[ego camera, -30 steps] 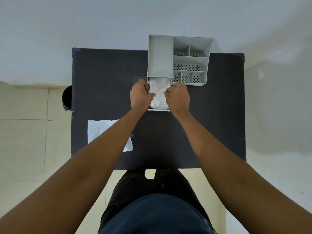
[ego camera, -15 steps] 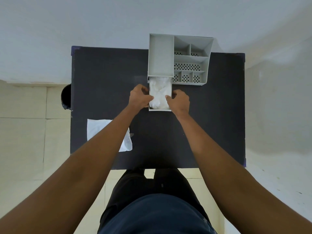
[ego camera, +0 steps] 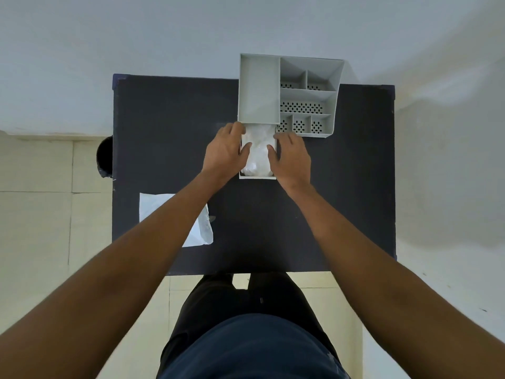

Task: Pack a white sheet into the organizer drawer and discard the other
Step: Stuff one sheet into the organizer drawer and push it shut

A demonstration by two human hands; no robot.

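A grey organizer [ego camera: 259, 88] stands at the table's far edge. Its white drawer [ego camera: 257, 177] is pulled out toward me, and a crumpled white sheet [ego camera: 259, 154] fills it. My left hand [ego camera: 225, 151] straddles the drawer's left wall, fingers outside and thumb on the sheet. On the right wall my right hand [ego camera: 291, 157] sits the same way, thumb touching the sheet. A second white sheet [ego camera: 153, 209] lies flat near the table's left front, partly hidden under my left forearm.
The dark table [ego camera: 341, 187] fills the middle of the view. A dark round bin [ego camera: 105, 157] stands on the floor by its left edge. The organizer's right half has several small perforated compartments [ego camera: 300, 108]. My legs are at the front edge.
My hands have uncurled from pressing the sheet down and shifted outward onto the drawer's side walls. The sheet sits lower in the drawer. The flat sheet has not moved.
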